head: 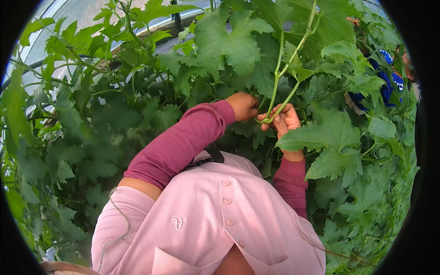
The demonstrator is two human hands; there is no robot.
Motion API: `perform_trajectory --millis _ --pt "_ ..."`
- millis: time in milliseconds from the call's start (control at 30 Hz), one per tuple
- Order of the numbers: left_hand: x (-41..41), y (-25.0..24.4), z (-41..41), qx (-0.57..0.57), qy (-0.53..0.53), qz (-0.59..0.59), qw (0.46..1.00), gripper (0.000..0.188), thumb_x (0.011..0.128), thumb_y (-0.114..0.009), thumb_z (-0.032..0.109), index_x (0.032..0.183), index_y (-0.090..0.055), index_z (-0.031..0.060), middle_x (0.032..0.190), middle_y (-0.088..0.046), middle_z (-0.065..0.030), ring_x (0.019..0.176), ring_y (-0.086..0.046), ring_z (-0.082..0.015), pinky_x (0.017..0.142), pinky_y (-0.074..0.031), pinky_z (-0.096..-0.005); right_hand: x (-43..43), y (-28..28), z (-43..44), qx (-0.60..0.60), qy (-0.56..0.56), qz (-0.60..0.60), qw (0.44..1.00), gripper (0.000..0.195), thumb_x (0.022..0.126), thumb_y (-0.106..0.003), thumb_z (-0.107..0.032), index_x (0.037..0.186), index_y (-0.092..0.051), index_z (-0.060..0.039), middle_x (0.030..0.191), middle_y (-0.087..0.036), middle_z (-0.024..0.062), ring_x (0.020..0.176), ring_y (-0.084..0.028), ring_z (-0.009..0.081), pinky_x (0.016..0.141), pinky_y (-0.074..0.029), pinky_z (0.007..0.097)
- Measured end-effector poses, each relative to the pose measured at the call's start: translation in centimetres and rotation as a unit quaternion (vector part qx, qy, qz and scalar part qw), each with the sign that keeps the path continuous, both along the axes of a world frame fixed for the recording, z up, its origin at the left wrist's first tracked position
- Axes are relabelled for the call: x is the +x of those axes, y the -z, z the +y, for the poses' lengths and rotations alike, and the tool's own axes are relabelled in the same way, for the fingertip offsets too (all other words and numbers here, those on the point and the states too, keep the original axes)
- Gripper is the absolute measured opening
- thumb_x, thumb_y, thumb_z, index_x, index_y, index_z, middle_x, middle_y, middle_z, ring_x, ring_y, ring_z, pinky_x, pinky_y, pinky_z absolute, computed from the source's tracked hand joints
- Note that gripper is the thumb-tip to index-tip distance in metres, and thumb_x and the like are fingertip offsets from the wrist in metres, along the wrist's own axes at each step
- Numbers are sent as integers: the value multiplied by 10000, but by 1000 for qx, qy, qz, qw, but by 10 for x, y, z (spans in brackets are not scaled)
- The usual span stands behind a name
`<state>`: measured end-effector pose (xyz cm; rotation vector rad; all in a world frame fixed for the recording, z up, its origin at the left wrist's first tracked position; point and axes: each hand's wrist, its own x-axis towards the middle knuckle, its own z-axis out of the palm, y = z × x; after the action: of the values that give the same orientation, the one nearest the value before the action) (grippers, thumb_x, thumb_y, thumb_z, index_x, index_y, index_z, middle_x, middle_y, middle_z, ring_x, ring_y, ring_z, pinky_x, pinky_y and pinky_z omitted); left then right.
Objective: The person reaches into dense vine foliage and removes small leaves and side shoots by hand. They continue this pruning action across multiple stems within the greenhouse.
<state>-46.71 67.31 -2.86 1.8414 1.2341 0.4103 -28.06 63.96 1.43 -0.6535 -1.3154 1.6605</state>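
My right hand (pixel 289 118) pinches a green vine stem (pixel 275 86) between thumb and fingers, near where it bends and forks. From there the stem rises towards large lobed leaves (pixel 228 44) at the top. My left hand (pixel 242 106) is just to the left of that bend, with its fingers curled inward. Its fingertips are partly hidden, so whether they grip anything is unclear. A broad leaf (pixel 326 141) hangs in front of my right wrist and covers part of it.
Dense vine foliage (pixel 113 117) surrounds me. Behind it at upper left are translucent sheeting (pixel 82 13) and a dark post (pixel 177 17). Another person in blue clothing (pixel 386 80) is partly hidden by leaves at right. A thin string (pixel 128 220) hangs over my left sleeve.
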Motion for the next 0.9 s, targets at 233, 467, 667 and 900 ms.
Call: perform_trajectory --millis 233,467,667,900 --pt "-24 9 -15 -11 -105 -101 989 160 912 -523 152 948 -568 3 754 -637 -73 630 -623 -135 595 -513 -286 -4 -5 2 5 16 -44 999 306 886 -612 -207 1094 -499 -12 859 -644 99 809 -632 172 652 -507 253" --pt "-31 -81 -27 41 -213 -462 860 143 948 -502 119 1022 -577 23 834 -614 -50 759 -602 -125 685 -512 -261 -11 -7 7 -4 34 -23 999 259 896 -598 -181 1090 -525 -25 810 -621 51 760 -614 125 613 -467 217" --pt "-39 -99 -34 -9 -266 -239 934 331 875 -616 202 1081 -504 -32 819 -622 -109 573 -613 -160 519 -498 -284 -14 0 3 -4 -10 -78 997 237 881 -622 -139 1067 -526 -27 837 -618 46 764 -614 112 623 -472 217" --pt "-31 -18 -42 75 -61 -263 960 443 839 -596 54 1248 -433 11 1032 -600 -52 924 -575 -158 810 -465 -277 -30 77 -30 117 -142 -307 934 317 804 -682 -176 1052 -550 -29 951 -577 81 868 -548 212 777 -441 314"
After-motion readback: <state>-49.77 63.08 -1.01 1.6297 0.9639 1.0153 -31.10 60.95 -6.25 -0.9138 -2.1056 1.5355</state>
